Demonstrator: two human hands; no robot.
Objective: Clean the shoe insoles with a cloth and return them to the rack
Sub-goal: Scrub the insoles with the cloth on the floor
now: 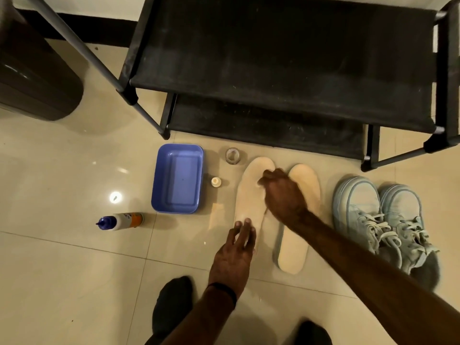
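My arms are bare from the wrists up to where they leave view, with no sleeves showing. My left hand [234,255] has a thin black band around the wrist. My right hand [282,192] wears nothing, no ring or strap that I can make out. Down below, both my feet are in plain black socks [171,302].

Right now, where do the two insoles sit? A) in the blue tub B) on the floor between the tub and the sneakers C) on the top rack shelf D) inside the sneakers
B: both insoles, left insole and right insole, lie flat on the tile floor, with the blue tub to their left and the sneakers to their right; the left hand presses on the left insole.
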